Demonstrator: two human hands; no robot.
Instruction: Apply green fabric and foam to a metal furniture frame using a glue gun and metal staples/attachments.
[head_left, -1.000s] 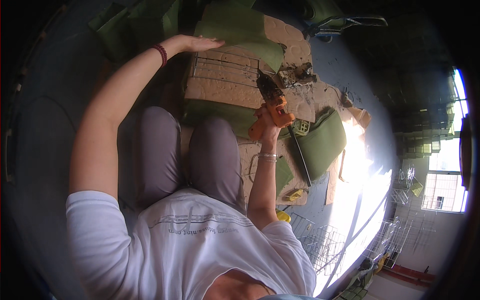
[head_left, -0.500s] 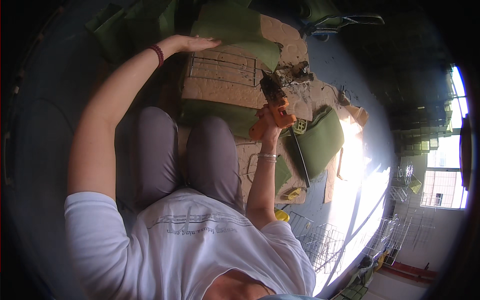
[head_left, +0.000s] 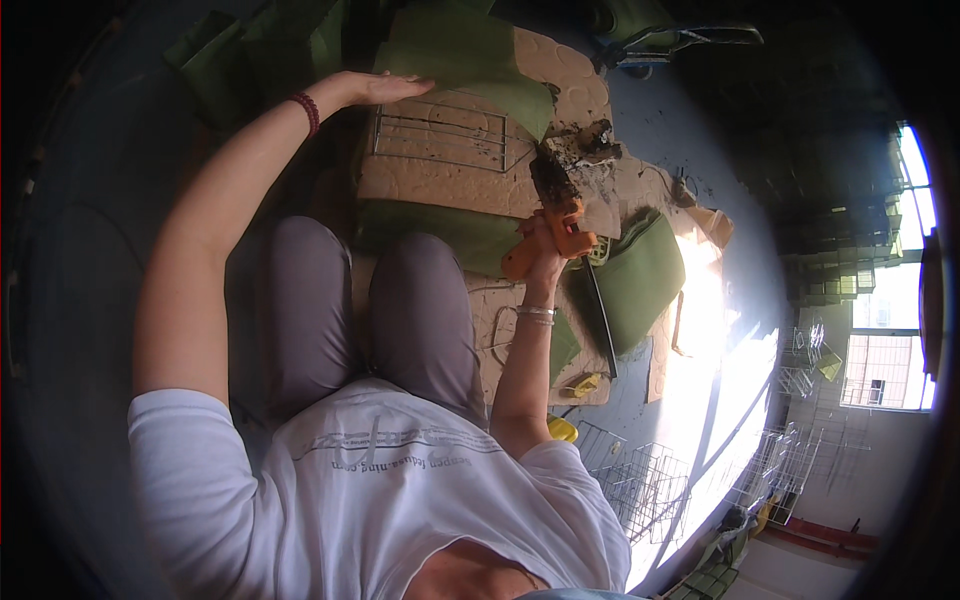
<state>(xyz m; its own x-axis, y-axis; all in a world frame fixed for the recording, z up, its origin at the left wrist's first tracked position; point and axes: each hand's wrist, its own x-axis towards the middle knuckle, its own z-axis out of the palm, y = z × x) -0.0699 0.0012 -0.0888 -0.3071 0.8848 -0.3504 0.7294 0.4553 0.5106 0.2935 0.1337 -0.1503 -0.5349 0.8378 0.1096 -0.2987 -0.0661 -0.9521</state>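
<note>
My left hand (head_left: pixel 395 90) is stretched flat, its fingers together on the edge of a green fabric sheet (head_left: pixel 455 50). Under the sheet's near edge lies a thin wire frame (head_left: pixel 440 132) on brown cardboard (head_left: pixel 430 185). In my right hand (head_left: pixel 541 262) is an orange glue gun (head_left: pixel 570 238), held by its handle. Its blackened nozzle points away from me, close to the sheet's right corner and the frame's right end. A long dark glue stick (head_left: pixel 602 315) runs out of the back of the gun.
Dark residue (head_left: pixel 590 145) covers the cardboard beside the nozzle. A folded green piece (head_left: pixel 640 280) lies to the right, with a yellow item (head_left: pixel 583 385) nearer me. Wire baskets (head_left: pixel 640 485) stand at lower right. More green fabric pieces (head_left: pixel 280 55) are at far left.
The glue gun's nozzle has shifted slightly to the right, away from the sheet's corner. My left hand stays at the sheet's edge.
</note>
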